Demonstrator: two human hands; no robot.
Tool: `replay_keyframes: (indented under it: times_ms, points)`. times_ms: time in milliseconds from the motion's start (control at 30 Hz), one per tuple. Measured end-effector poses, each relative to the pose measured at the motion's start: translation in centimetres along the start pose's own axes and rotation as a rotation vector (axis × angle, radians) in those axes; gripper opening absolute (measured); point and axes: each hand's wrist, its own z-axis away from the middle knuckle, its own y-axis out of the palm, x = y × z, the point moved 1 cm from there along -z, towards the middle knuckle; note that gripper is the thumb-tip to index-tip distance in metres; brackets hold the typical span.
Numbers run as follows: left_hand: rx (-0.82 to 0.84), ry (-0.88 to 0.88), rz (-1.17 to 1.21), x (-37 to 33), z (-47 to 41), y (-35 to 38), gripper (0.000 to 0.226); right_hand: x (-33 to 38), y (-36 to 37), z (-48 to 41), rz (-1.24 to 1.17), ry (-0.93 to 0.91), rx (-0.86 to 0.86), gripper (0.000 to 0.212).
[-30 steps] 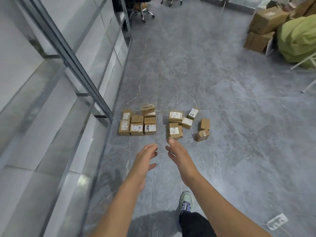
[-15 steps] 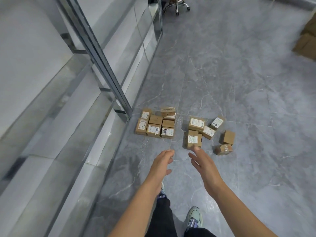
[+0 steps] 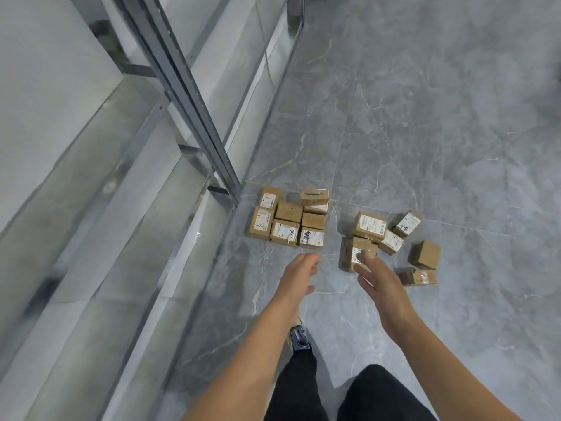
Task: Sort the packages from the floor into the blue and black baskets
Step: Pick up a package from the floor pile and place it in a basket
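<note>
item: small brown cardboard packages [image 3: 312, 221], labelled, on grey marbled floor [image 3: 425, 147], just beyond the fingers. left hand [image 3: 299, 270], right hand [image 3: 378, 279]: fingers loosely spread, holding nothing. right fingertips apparently above nearest upright brown package [image 3: 347, 255]. risk: a glancing touch topples it; baskets out of view.

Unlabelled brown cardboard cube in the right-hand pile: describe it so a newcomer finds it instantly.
On the grey marbled floor lie two clusters of brown cardboard packages. In the right cluster, look to its outer right edge. That brown cardboard cube shows only bare faces, while its neighbours carry white labels or shiny tape.
</note>
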Motion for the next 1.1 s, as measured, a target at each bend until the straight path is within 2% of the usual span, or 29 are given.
replay_keyframes:
  times_ms: [200, 333, 433, 567, 700, 767, 800, 900, 933, 1000, 1100]
  points:
    - [-0.039, -0.007, -0.008, -3.5, -5.1, -2.5, 0.043, 3.0, 1.6, -4.9, -0.011, 0.023, -0.040, 0.069]
    - [-0.069, -0.023, 0.008, -5.7, -8.6, -2.8, 0.041, 4.9, 1.6, -9.3, -0.032, 0.054, -0.066, 0.053]
    - [-0.076, -0.044, -0.017, -7.4, -11.6, -2.7, 0.036, 6.1, 1.3, -13.4, -0.025, 0.071, -0.068, 0.052]
    - [-0.109, -0.076, -0.061, -10.1, -17.1, -1.8, 0.030, 7.2, 0.2, -20.1, -0.015, 0.120, -0.059, 0.056]
    - [-0.130, -0.113, -0.063, -12.9, -23.5, -0.3, 0.013, 7.8, -1.1, -27.5, 0.030, 0.156, -0.052, 0.065]
    - [-0.145, -0.141, -0.072, -13.5, -27.1, 0.2, 0.018, 7.5, -1.7, -31.2, 0.089, 0.190, -0.056, 0.078]
    - [-0.141, -0.151, -0.090, -13.5, -28.9, 0.4, 0.022, 7.3, -1.9, -32.8, 0.107, 0.216, -0.062, 0.078]
    - [-0.131, -0.190, -0.144, -12.9, -34.4, 0.5, 0.038, 6.1, -2.5, -37.8, 0.134, 0.283, -0.044, 0.046]
    - [-0.122, -0.196, -0.164, -12.6, -36.4, 0.5, 0.041, 5.6, -2.7, -39.6, 0.128, 0.302, -0.037, 0.044]
    - [-0.113, -0.216, -0.201, -11.5, -40.3, 0.0, 0.046, 4.4, -2.4, -43.0, 0.136, 0.327, -0.049, 0.054]
    - [-0.111, -0.230, -0.208, -9.0, -46.7, -1.3, 0.042, 1.3, -1.2, -49.0, 0.177, 0.349, -0.066, 0.087]
